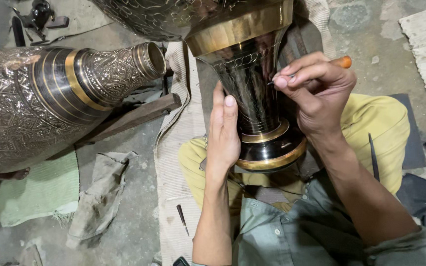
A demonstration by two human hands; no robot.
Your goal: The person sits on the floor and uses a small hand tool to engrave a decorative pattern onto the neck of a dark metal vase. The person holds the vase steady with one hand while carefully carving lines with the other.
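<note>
Floor: vase top cut off, prob.

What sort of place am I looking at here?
Probably a metal-engraving workshop, with work done on the floor: the right hand holds an engraving tool to a dark brass-banded vase, steadied by the left hand, beside another engraved vessel.

The left hand lies flat, fingers straight and together, pointing away from the body, forearm bare. The right hand curls in a pinching grip, wrist bent, forearm angled inward.
</note>
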